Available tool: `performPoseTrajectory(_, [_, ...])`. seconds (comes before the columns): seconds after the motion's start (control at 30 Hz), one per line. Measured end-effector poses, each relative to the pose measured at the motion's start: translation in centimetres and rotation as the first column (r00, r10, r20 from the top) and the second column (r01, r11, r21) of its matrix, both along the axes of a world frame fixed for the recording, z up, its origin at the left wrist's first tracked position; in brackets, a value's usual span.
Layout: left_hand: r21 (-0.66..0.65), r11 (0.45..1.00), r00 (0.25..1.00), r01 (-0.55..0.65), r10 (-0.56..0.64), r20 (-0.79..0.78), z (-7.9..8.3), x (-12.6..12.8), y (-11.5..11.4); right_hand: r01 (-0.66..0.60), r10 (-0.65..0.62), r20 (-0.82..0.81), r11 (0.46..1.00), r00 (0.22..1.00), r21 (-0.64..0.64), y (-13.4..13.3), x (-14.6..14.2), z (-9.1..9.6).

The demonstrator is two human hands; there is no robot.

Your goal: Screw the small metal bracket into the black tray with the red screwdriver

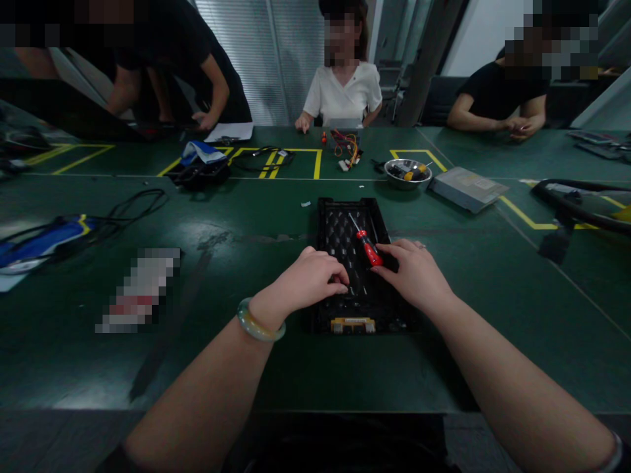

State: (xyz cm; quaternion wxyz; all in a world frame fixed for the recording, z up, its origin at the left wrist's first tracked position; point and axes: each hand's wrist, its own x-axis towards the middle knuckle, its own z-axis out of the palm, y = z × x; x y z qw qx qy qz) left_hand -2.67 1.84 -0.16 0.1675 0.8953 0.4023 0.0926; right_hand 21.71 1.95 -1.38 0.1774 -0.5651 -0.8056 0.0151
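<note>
A: Right hand (pixel 417 269), state and place?

B: Over the right side of an open black plastic housing (pixel 335 230). Thumb and fingers were closed on the butt end of a red-and-black screwdriver (pixel 373 255).

A: Orientation of the tool?

B: Tilted above the housing, its shaft (pixel 353 221) pointing away from the person and to the left. Could not tell whether the tip touched the floor below.

A: Left hand (pixel 308 279)?

B: Above the left side of the housing, fingers curled, thumb and forefinger narrowly spaced over the interior. Could not tell whether a small part was pinched there. A green-and-amber bangle (pixel 261 322) sat on that wrist.

A: Housing details?

B: Open side up on the green table (pixel 236 263), directly in front of the person. The floor carried a lattice pattern; a yellow block (pixel 353 323) with metal ends was at the near edge.

A: Surroundings?

B: Beyond and to the right, a metal bowl (pixel 408 182) held tools (pixel 418 172) with yellow and black handles. A grey metal case (pixel 467 188) lay just right of it. Farther off, a bundle of coloured cables (pixel 348 146) lay before a seated person in a white shirt (pixel 345 95).
</note>
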Motion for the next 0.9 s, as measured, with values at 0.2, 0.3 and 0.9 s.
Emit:
performPoseTrajectory(0.2, [-0.207,0.973,0.994,0.100,-0.092,0.052,2.2,-1.6,-0.3,-0.007,0.007,0.001,1.000,1.000,-0.001,0.0,0.0,0.2])
performPoseTrajectory(0.3, [-0.252,0.956,0.988,0.152,-0.155,0.011,2.9,-1.7,-0.9,-0.003,0.003,0.000,1.000,1.000,-0.005,-0.1,0.0,0.2])
performPoseTrajectory(0.9, [-0.310,0.949,0.940,0.056,-0.155,-0.305,4.6,1.5,-1.3,-0.010,0.010,-0.003,1.000,1.000,0.006,0.0,0.2,0.0])
